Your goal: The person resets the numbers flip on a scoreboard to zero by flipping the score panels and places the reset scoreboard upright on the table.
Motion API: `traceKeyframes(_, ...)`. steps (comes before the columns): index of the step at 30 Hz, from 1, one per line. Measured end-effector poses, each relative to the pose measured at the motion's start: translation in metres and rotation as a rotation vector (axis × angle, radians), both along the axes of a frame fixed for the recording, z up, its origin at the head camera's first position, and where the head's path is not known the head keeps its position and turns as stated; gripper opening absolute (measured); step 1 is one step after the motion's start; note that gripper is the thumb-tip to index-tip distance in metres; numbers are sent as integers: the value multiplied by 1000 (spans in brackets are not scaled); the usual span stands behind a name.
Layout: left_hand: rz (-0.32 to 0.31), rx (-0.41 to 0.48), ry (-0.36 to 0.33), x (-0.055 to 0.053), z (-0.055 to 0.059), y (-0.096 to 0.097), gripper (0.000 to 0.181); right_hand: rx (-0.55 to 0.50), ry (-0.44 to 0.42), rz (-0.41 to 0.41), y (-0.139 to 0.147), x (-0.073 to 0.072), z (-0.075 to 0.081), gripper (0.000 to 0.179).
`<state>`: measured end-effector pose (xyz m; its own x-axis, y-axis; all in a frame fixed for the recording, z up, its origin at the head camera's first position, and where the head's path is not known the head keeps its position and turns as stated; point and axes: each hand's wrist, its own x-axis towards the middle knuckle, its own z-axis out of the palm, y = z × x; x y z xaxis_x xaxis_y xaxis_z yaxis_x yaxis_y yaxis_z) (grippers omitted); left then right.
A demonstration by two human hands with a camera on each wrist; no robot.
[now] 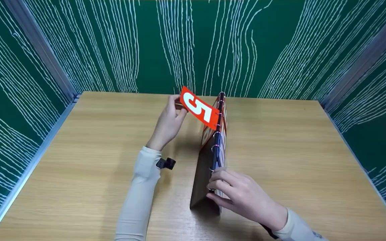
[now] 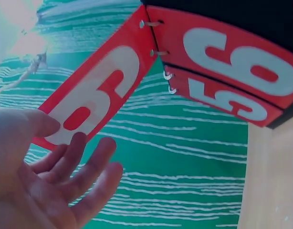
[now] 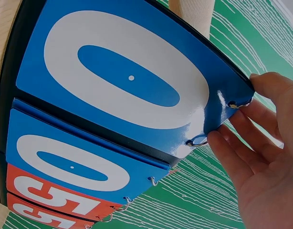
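A tabletop flip scoreboard [image 1: 203, 177] stands like a tent on the wooden table, its ringed top edge running away from me. My left hand [image 1: 170, 122] pinches the free end of a red number card [image 1: 198, 108] between thumb and fingers, holding it lifted out to the left; a white 5 shows on its upper face. In the left wrist view, the card's other face [image 2: 96, 90] has a white digit. My right hand [image 1: 246, 197] grips the scoreboard's near top corner, beside the rings of a blue 0 card [image 3: 131, 78].
The wooden table [image 1: 290, 150] extends on both sides of the scoreboard. Green walls [image 1: 280, 26] with wavy white lines enclose it at the back and sides. A smaller blue 0 card [image 3: 72, 167] and red 5 cards [image 3: 56, 195] hang farther along the board.
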<state>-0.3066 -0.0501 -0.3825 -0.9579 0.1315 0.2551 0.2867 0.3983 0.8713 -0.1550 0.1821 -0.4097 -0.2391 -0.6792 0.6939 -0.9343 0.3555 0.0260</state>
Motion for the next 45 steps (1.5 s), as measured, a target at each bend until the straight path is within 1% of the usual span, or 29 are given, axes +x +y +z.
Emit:
traceKeyframes(4,-83,5,2,4,1,9,47,-1,-4,-2,0,0,0,14)
traceKeyframes(9,-145,2,-41,9,1,23,57,4,-16,-1,1,-1,0,10)
traceKeyframes(14,-207,49,-86,13,-2,34,67,10,-26,0,1,-1,0,10)
traceKeyframes(17,-232,49,-115,15,-4,38,71,12,-35,-2,0,-1,1,9)
traceKeyframes(20,-239,8,-115,16,-5,42,74,12,-40,-4,0,-1,1,9)
traceKeyframes(23,-238,-46,-73,16,-5,46,75,11,-38,-9,0,-1,1,10)
traceKeyframes(26,-240,-95,-1,16,-6,49,74,10,-33,-9,1,-1,1,13)
traceKeyframes(31,-246,-131,121,16,-10,53,70,8,-21,-15,0,-1,0,10)
traceKeyframes(34,-241,-175,188,16,-12,56,67,10,-19,-20,0,-1,0,11)
traceKeyframes(37,-233,-243,258,16,-15,59,60,10,-17,-17,0,0,1,11)
traceKeyframes(41,-244,-299,328,16,-18,61,52,8,-16,-10,0,0,1,11)
traceKeyframes(45,-250,-354,348,17,-20,62,46,9,-24,-13,0,1,0,11)
